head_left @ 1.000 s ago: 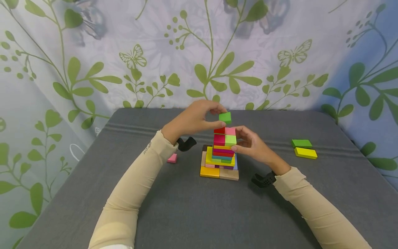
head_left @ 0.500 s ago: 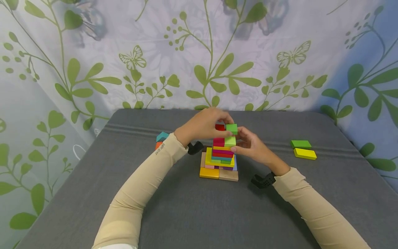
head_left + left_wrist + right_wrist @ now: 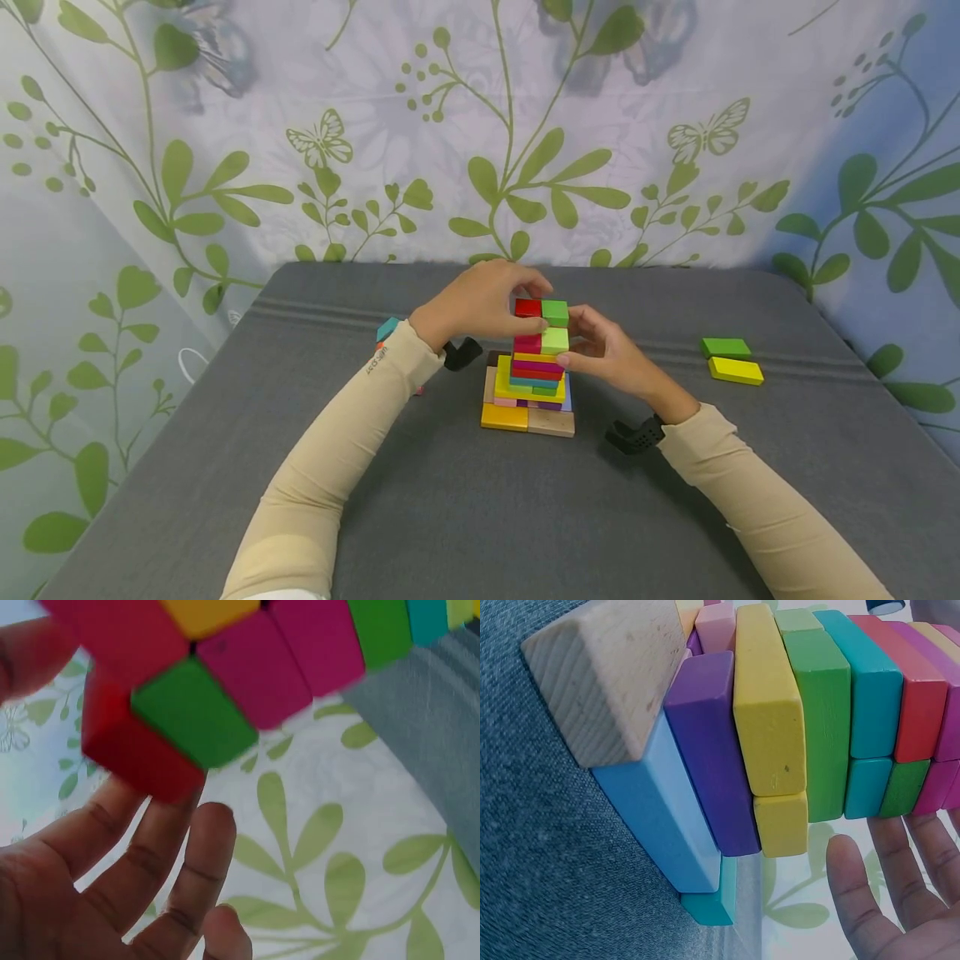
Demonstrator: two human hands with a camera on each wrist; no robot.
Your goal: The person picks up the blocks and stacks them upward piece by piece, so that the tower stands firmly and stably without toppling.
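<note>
A tower of coloured wooden blocks (image 3: 538,367) stands upright on a wider base of flat blocks. On its top layer sit a red block (image 3: 528,307) and a green block (image 3: 555,313), side by side. My left hand (image 3: 480,304) is at the tower's top, thumb in front and fingers behind, spread about the red block and holding nothing firmly. In the left wrist view, the fingers (image 3: 142,859) are loosely extended beside the red end. My right hand (image 3: 611,354) holds the tower's right side, thumb at the front edge and fingers (image 3: 900,859) at the back.
Green (image 3: 725,347) and yellow (image 3: 735,371) blocks lie on the grey cloth-covered table (image 3: 465,517) at the right. A teal block (image 3: 387,327) and others lie partly hidden behind the left forearm. A patterned curtain (image 3: 420,150) hangs behind the table.
My left hand moved the green block right and down onto the tower's top, beside the red one, let it go, and drew slightly left. The right hand stayed at the tower.
</note>
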